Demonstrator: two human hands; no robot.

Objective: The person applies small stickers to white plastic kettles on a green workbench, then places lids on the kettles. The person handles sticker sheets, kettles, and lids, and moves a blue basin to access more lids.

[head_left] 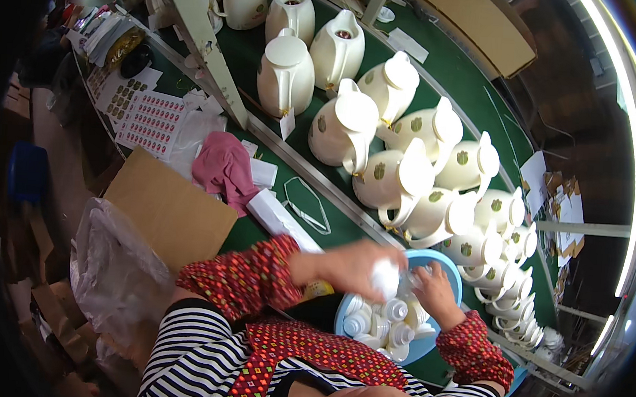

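My left hand (347,264), slightly smeared by motion, is closed around a white rounded cap (384,278) above a light blue basin (456,281). Close beside it, my right hand (434,291) pinches a small translucent plastic piece (410,281) over the basin's right side; its exact kind is hard to make out. The two held pieces are close together, and whether they touch I cannot tell. Many white screw-type stoppers (395,310) lie loosely piled in the basin below both hands.
Cream jugs (394,178) with handles crowd the green conveyor (442,75) ahead and to the right. A metal rail (319,175) runs between it and my side. At left are a pink cloth (223,165), a cardboard piece (174,204), sticker sheets (150,123) and a plastic bag (114,259).
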